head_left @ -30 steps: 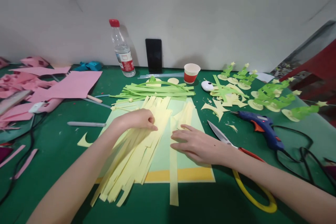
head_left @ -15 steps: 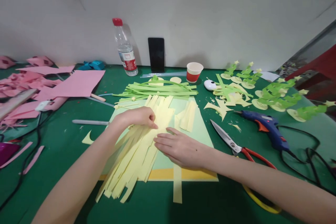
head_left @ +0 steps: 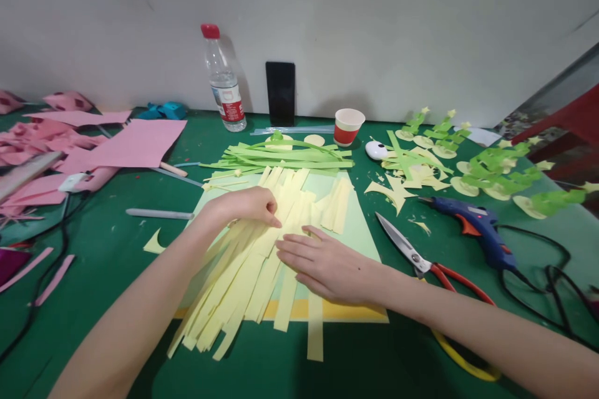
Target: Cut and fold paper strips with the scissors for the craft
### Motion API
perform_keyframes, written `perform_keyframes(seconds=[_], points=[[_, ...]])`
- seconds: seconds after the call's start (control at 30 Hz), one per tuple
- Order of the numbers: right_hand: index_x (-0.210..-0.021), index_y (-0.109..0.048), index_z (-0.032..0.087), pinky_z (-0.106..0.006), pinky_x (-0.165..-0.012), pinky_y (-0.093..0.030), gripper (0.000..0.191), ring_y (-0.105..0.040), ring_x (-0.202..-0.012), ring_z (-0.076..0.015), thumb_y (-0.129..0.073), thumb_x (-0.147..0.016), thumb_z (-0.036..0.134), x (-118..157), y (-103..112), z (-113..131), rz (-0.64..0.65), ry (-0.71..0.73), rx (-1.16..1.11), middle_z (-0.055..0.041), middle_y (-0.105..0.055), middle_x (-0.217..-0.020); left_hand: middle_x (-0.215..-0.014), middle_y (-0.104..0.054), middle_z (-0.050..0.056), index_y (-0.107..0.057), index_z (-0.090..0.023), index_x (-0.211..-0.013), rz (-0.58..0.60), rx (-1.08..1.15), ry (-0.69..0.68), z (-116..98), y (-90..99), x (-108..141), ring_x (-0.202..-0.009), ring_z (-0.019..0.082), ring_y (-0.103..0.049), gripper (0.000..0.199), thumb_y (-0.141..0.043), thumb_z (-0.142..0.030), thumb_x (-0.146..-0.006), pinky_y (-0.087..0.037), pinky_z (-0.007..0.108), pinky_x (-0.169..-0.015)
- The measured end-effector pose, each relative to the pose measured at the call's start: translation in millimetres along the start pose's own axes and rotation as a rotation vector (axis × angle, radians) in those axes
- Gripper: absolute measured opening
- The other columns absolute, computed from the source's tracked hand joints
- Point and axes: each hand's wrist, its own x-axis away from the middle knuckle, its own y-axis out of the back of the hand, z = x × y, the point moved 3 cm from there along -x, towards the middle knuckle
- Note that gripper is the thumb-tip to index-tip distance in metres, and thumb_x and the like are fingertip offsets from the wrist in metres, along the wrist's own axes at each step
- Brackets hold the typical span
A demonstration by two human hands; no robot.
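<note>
Many pale yellow paper strips lie in a fanned pile on a light green sheet with an orange band near its bottom edge. My left hand is closed over the upper part of the pile, thumb and curled fingers on the strips; the fingertips are partly hidden. Stretched out flat, my right hand lies palm down across the strips at the pile's right side. One single strip sticks out below that hand, past the sheet's bottom edge. Shorter yellow strips sit at the sheet's upper right.
Green strips lie behind the sheet. To the right are scissors, a blue glue gun, paper scraps and small green plant shapes. A bottle, phone and paper cup stand by the wall. Pink paper lies left.
Another yellow strip now lies apart from the pile, beneath my right hand and to the right. That hand has shifted slightly right; my left hand stays in place.
</note>
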Motion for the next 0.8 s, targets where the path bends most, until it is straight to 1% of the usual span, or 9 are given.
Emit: perform_keyframes(seconds=[0.1,0.2,0.27,0.43,0.57,0.6,0.67,0.73,0.8], points=[[-0.122,-0.044,0.008,-0.043,-0.1,-0.029,0.038,-0.041,-0.119,-0.0222,-0.031,-0.092,0.028,-3.9,-2.7,-0.2,-0.015,-0.015,0.005,-0.0105,-0.05,-0.128,-0.052,-0.045,-0.003,-0.046,-0.019,-0.053,-0.002,-0.001,-0.001,-0.3,0.0,0.4,-0.047,0.011,-0.038,0.027,-0.058,-0.041,-0.062,-0.026,0.023,-0.041],[-0.111,-0.052,0.01,-0.042,-0.093,-0.034,0.033,-0.051,-0.105,-0.0211,-0.029,-0.093,0.025,-2.8,-1.6,-0.4,-0.024,-0.039,0.005,-0.0118,-0.06,-0.112,-0.052,-0.045,-0.003,-0.046,-0.019,-0.053,-0.003,0.002,0.003,-1.2,0.2,1.2,-0.047,0.011,-0.037,0.027,-0.059,-0.04,-0.062,-0.026,0.023,-0.041],[-0.104,-0.055,0.012,-0.04,-0.088,-0.037,0.03,-0.054,-0.098,-0.0199,-0.03,-0.092,0.023,-0.1,-0.4,-0.6,-0.025,-0.047,0.001,-0.0118,-0.063,-0.103,-0.051,-0.045,-0.003,-0.046,-0.019,-0.052,-0.002,0.003,0.009,-2.0,0.7,2.0,-0.046,0.011,-0.038,0.027,-0.059,-0.04,-0.061,-0.026,0.023,-0.041],[-0.103,-0.056,0.014,-0.04,-0.089,-0.037,0.026,-0.049,-0.108,-0.0213,-0.037,-0.09,0.027,6.2,-0.4,-0.8,-0.042,-0.047,-0.007,-0.0119,-0.058,-0.113,-0.052,-0.046,-0.003,-0.047,-0.018,-0.053,-0.002,0.004,0.012,-2.4,1.2,2.8,-0.046,0.011,-0.039,0.026,-0.059,-0.04,-0.062,-0.026,0.022,-0.041],[-0.095,-0.06,0.013,-0.039,-0.088,-0.04,0.03,-0.054,-0.1,-0.0209,-0.032,-0.091,0.024,3.5,1.6,-3.7,-0.054,-0.095,-0.006,-0.0106,-0.063,-0.102,-0.053,-0.046,-0.002,-0.047,-0.019,-0.053,0.002,-0.005,0.015,-2.1,0.4,2.9,-0.047,0.011,-0.038,0.027,-0.058,-0.041,-0.061,-0.025,0.023,-0.04],[-0.095,-0.061,0.012,-0.039,-0.089,-0.04,0.032,-0.054,-0.1,-0.0214,-0.031,-0.091,0.023,1.2,2.7,-5.2,-0.06,-0.114,-0.003,-0.0108,-0.063,-0.102,-0.052,-0.046,-0.002,-0.046,-0.019,-0.053,0.002,-0.009,0.015,-2.2,0.4,3.1,-0.047,0.011,-0.038,0.027,-0.058,-0.042,-0.061,-0.025,0.023,-0.04],[-0.106,-0.057,0.009,-0.042,-0.095,-0.036,0.034,-0.049,-0.109,-0.023,-0.029,-0.091,0.021,-4.5,4.4,-8.8,-0.076,-0.152,0.003,-0.0116,-0.059,-0.113,-0.052,-0.045,-0.002,-0.046,-0.019,-0.054,0.001,-0.02,0.01,-2.9,0.6,3.7,-0.046,0.011,-0.038,0.027,-0.057,-0.042,-0.061,-0.025,0.023,-0.041],[-0.121,-0.047,0.007,-0.045,-0.1,-0.031,0.039,-0.04,-0.12,-0.0241,-0.028,-0.092,0.023,-10.2,4.5,-12.5,-0.083,-0.181,0.005,-0.0122,-0.05,-0.127,-0.054,-0.046,-0.002,-0.047,-0.018,-0.055,0.002,-0.031,-0.007,-3.6,1.3,4.5,-0.047,0.011,-0.038,0.025,-0.056,-0.041,-0.063,-0.025,0.023,-0.042],[-0.128,-0.04,0.005,-0.047,-0.103,-0.028,0.044,-0.034,-0.126,-0.0248,-0.028,-0.092,0.027,-14.1,2.7,-15.5,-0.074,-0.2,0.004,-0.0133,-0.042,-0.134,-0.056,-0.047,-0.001,-0.048,-0.018,-0.055,0.006,-0.037,-0.033,-3.8,2.3,5.4,-0.048,0.011,-0.037,0.024,-0.052,-0.039,-0.066,-0.026,0.022,-0.043]])
